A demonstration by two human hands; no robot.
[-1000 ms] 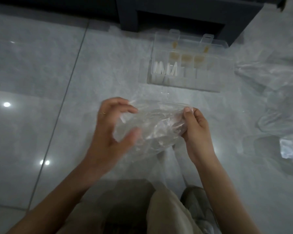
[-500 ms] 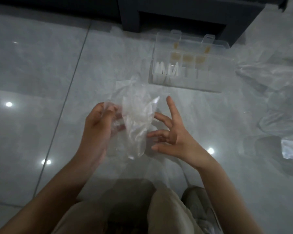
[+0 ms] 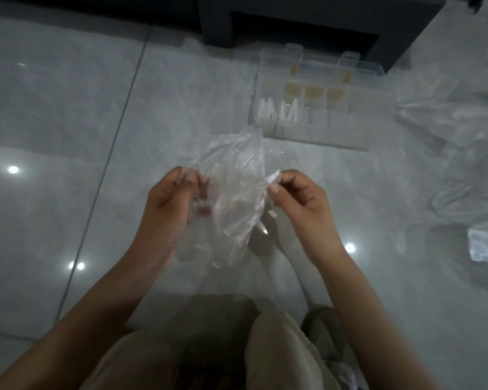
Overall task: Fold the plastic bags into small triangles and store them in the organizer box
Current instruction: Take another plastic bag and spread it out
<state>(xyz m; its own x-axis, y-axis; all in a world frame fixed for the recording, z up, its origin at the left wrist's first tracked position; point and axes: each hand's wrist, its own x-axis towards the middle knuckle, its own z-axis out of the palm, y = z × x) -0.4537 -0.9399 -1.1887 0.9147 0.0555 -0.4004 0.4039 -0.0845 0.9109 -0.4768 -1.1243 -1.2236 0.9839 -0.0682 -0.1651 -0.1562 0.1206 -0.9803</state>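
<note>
A crumpled clear plastic bag hangs in the air between my hands, above the floor. My left hand grips its left edge with closed fingers. My right hand pinches its right edge between thumb and forefinger. Beyond the bag, the clear organizer box lies open on the floor, its lid tilted back. Folded white triangles stand in its near-left compartments, and several yellowish ones fill the row behind.
A heap of loose clear plastic bags lies on the grey tiled floor at the right. A dark piece of furniture stands behind the box. My knees in beige trousers are at the bottom edge.
My right hand, open with spread fingers half a second ago, has closed on the bag's right edge. The bag has been spread wider between both hands.
</note>
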